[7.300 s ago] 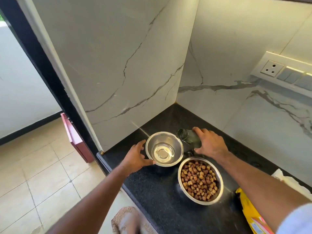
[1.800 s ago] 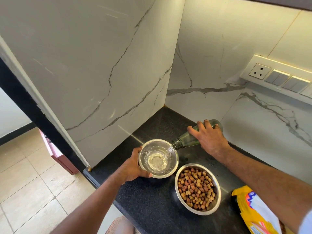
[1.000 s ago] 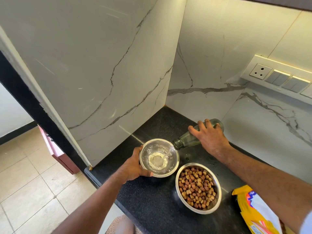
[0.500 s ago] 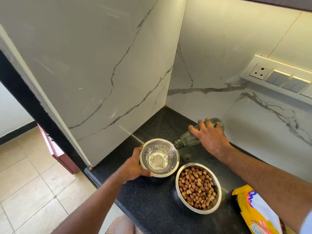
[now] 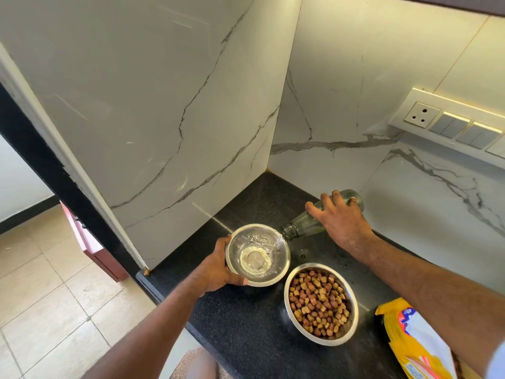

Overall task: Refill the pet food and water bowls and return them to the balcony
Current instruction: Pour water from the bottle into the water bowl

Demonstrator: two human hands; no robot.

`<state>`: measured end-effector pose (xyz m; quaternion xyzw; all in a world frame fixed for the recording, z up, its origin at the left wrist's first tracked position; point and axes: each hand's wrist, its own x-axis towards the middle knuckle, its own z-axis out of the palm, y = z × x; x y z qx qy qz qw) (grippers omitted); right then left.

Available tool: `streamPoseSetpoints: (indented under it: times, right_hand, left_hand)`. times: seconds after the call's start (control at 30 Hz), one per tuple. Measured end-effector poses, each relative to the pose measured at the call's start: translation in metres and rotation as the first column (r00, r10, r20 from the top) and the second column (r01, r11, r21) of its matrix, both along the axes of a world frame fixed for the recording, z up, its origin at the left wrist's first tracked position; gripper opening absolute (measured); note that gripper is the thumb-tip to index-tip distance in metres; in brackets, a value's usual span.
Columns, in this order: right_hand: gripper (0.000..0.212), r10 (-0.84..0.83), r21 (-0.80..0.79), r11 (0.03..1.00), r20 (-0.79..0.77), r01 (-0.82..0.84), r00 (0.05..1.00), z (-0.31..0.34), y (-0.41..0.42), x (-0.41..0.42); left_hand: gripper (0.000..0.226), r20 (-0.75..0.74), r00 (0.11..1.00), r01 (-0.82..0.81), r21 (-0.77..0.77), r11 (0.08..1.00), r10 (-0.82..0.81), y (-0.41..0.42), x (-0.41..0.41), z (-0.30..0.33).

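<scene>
Right hand [image 5: 341,224] grip wraps bottle [image 5: 303,227], tipped w/ mouth at water bowl [image 5: 257,255] rim, 2 o'clock; left hand [image 5: 216,272] grip cups it at 9, steadying vs splash.

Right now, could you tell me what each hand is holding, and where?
Left hand grips the water bowl by its near-left rim; right hand holds the glass bottle around its body.
</scene>
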<state>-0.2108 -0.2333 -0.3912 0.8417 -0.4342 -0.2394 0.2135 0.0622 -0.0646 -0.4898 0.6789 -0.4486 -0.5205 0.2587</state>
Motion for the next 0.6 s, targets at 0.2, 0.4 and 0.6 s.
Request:
streamPoseSetpoints:
  times: [0.2,0.4,0.6]
  right_hand:
    - [0.103,0.005,-0.006,1.0,0.002,-0.005,1.0,0.0011,0.0004,0.0018]
    - [0.101,0.014,-0.011,1.0,0.016,-0.014,1.0,0.0013,0.0018,0.0025]
    - [0.102,0.015,-0.018,1.0,0.012,-0.015,1.0,0.0015,0.0041,0.0031]
  left_hand:
    - [0.127,0.002,1.0,0.005,0.007,1.0,-0.005,-0.0006,0.0007,-0.0016]
    - [0.128,0.013,1.0,0.004,0.007,1.0,-0.004,-0.0007,0.0009,-0.0026]
    - [0.127,0.017,1.0,0.001,0.009,1.0,-0.001,-0.0013,0.0005,-0.0022]
